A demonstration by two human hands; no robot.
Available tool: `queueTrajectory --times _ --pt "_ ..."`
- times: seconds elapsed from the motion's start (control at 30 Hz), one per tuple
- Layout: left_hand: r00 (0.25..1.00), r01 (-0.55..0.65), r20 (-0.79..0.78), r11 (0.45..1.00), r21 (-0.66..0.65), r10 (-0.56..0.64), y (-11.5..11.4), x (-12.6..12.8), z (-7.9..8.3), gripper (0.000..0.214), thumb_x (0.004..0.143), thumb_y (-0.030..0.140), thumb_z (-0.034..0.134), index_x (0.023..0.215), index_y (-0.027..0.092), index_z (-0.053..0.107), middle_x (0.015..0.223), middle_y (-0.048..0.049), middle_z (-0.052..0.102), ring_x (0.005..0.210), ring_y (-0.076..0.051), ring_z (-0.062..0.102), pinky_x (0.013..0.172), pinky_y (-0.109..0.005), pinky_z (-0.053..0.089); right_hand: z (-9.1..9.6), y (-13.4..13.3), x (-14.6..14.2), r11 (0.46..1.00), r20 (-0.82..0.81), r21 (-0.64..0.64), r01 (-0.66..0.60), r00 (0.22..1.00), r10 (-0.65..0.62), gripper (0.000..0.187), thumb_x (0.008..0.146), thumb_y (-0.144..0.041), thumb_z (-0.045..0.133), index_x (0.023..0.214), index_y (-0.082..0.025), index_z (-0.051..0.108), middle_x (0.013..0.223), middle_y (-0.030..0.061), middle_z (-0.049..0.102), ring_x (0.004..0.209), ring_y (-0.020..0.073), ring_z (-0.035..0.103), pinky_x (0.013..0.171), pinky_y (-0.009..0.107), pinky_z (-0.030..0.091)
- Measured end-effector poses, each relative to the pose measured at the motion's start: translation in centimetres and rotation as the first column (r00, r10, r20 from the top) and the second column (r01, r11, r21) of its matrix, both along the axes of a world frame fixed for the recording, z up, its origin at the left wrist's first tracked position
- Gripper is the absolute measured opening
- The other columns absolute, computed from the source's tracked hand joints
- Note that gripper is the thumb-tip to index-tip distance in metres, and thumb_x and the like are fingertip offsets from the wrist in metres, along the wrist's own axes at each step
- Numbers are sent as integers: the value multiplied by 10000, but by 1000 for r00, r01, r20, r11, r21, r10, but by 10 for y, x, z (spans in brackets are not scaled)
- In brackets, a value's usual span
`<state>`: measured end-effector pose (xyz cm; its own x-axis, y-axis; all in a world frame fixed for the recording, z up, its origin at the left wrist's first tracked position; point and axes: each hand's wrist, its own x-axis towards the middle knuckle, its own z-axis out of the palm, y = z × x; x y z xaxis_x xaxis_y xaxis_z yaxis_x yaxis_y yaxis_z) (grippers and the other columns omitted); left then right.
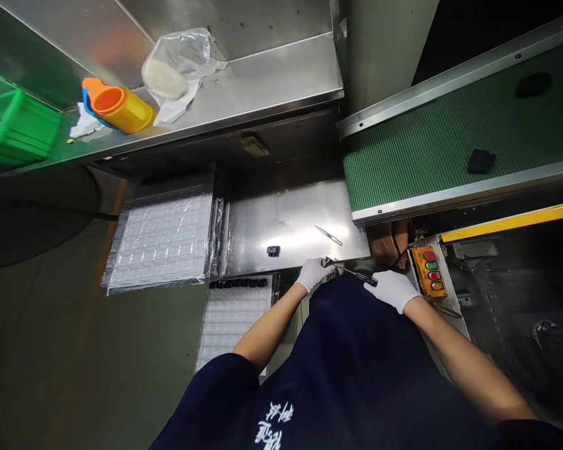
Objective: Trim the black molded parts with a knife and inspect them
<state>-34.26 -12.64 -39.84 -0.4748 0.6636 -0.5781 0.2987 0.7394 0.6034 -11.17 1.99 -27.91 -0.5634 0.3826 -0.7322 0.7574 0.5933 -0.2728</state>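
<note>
My left hand (312,274), in a white glove, is closed on a small black part (327,261) in front of my body. Gloved in white as well, my right hand (393,290) grips a slim tool with a black handle (370,280). Its thin shaft points left, with the tip at or very near the black part; whether they touch I cannot tell. Beyond my hands, on the steel table (291,206), lie another black part (273,251) and a thin silver knife-like tool (328,235).
Clear plastic trays (159,234) are stacked at the left. A lower tray (234,319) holds a row of black parts. Black pieces (481,161) lie on the green conveyor belt (413,144). A button box (429,270) stands right; the shelf holds a yellow container (129,111) and plastic bag (178,69).
</note>
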Motion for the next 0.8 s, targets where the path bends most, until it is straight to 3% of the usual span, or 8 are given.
queueTrajectory --times 0.13,0.23,0.33,0.43,0.63,0.73,0.8 --pt "979 -144 158 986 83 130 -4 -2 1 373 733 508 835 782 172 682 671 -50 674 705 -243 679 647 -306 500 -1 6 -1 1000 15 4 17 1000 -17 471 979 -548 456 1012 -208 780 1032 138 776 954 298 740 765 343 494" --pt "911 -262 361 955 137 198 -13 -8 4 403 721 479 853 894 142 717 757 -60 728 676 -213 693 639 -300 539 -2 10 3 1000 31 -3 25 999 -25 451 962 -544 476 1014 -213 777 1035 135 776 960 309 737 770 355 493" --pt "788 -432 544 888 157 288 -18 -10 4 448 817 485 767 1068 120 702 995 -122 777 704 -186 729 649 -293 583 -4 9 6 999 35 -26 29 999 -28 439 953 -542 480 986 -217 774 998 123 778 932 302 738 731 340 478" --pt "634 -590 674 801 105 379 -17 -5 -1 442 898 498 673 1116 114 680 1116 -170 765 771 -186 760 633 -272 606 -9 6 7 998 28 -55 24 999 -22 429 942 -546 494 943 -219 771 963 111 776 910 291 737 692 319 451" --pt "355 -746 795 662 -76 491 -12 4 -7 342 967 419 595 1099 115 683 1032 -169 775 801 -193 769 634 -268 624 -34 6 14 995 39 -84 56 998 -53 425 922 -567 546 929 -210 777 929 111 762 882 274 729 698 304 446" --pt "264 -775 818 617 -134 510 -17 -4 0 341 1004 412 540 1078 114 689 968 -158 772 741 -182 753 614 -270 615 -55 10 25 992 34 -76 104 994 -102 459 912 -611 567 938 -203 777 936 109 746 897 271 720 753 311 470" --pt "222 -784 836 602 -153 501 -21 -11 9 354 1010 419 533 1064 110 696 942 -157 768 710 -185 742 591 -279 605 -70 11 32 988 -6 -50 146 989 -147 475 913 -615 577 987 -189 772 1059 131 729 1013 288 699 841 332 483"
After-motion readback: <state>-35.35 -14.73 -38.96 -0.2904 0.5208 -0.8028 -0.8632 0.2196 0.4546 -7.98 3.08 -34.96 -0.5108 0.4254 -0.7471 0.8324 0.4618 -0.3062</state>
